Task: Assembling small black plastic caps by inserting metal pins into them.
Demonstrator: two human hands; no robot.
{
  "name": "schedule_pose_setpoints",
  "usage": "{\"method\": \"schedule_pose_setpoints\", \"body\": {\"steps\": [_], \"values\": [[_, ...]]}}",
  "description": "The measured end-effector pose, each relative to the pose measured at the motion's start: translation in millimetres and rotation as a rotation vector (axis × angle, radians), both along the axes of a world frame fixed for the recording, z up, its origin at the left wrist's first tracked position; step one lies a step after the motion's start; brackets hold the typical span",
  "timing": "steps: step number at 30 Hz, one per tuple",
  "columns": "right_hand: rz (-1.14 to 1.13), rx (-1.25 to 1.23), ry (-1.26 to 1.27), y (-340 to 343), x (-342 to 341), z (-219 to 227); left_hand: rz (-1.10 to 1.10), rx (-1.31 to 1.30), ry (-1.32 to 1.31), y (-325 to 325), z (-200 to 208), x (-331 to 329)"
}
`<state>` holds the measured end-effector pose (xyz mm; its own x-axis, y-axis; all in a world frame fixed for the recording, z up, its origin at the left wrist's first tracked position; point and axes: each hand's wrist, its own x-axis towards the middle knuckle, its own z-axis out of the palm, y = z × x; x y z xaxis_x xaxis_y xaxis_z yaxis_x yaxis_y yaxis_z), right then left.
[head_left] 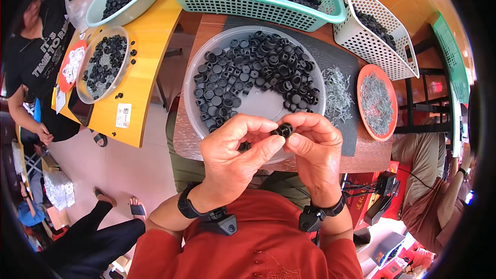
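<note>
Both hands meet over the near rim of a clear round tray (258, 104) filled with several small black plastic caps (248, 72). My left hand (232, 150) and my right hand (315, 147) pinch one small black ring-shaped cap (282, 130) between their fingertips. My left hand also seems to keep another black piece tucked under its fingers. A loose heap of small silver screws (337, 90) lies on a dark mat (336, 59) just right of the tray.
An orange plate (380, 134) of screws sits at the right, a white basket (395, 57) and a teal basket (258, 5) of black parts behind. On a yellow table (144, 77) at the left stands another clear tray (85, 90); a person sits there.
</note>
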<state>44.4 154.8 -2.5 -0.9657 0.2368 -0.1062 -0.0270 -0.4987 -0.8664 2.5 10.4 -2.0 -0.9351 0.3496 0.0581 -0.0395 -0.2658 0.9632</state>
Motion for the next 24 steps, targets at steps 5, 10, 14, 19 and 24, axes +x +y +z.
{"method": "schedule_pose_setpoints", "body": {"steps": [5, 10, 14, 19, 24], "values": [[-0.002, 0.036, 0.024, 1.0, 1.1, -3.7, 0.013, -0.091, 0.087, -0.1, -4.7, -0.4], [-0.033, 0.294, 0.129, -1.0, 1.8, -5.4, -0.037, -0.061, 0.001, -3.7, -0.2, -3.0], [-0.028, 0.325, 0.134, 1.1, 4.5, -2.2, -0.071, -0.087, -0.036, -3.9, 1.8, -3.3], [-0.036, 0.185, -0.015, -3.4, 6.7, 2.6, -0.057, -0.103, 0.012, -4.8, -3.3, -3.3], [-0.023, 0.249, 0.1, 0.4, 4.6, -1.8, -0.07, -0.109, 0.009, -3.7, -2.0, -3.3]]}}
